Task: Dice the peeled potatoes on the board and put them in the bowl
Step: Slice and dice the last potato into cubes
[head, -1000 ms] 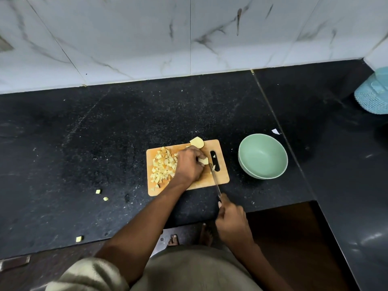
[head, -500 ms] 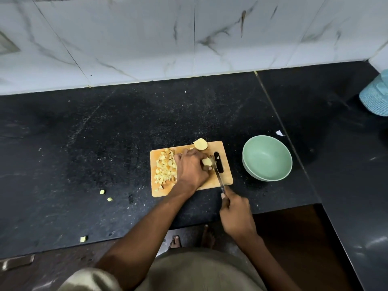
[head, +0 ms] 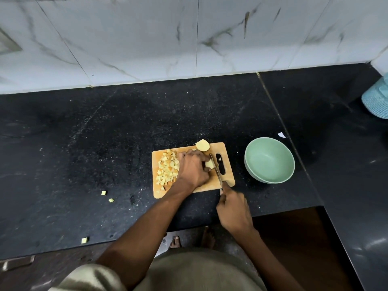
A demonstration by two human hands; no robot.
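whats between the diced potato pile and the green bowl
In the head view: the left hand holding a potato piece, the knife, then bare board and counter.

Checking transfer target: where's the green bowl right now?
In the head view the green bowl sits on the black counter, just right of the cutting board, apart from it, and looks empty.

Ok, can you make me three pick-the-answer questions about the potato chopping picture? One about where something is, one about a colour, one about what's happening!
1. Where is the diced potato pile?
A in the bowl
B on the board's left part
C on the floor

2. What colour is the bowl?
A green
B red
C black

3. What does the right hand hold?
A nothing
B a spoon
C a knife

Answers:
1 B, the dice lie on the cutting board.
2 A, it is pale green and has nothing in it.
3 C, the knife blade meets the potato piece under the left hand.
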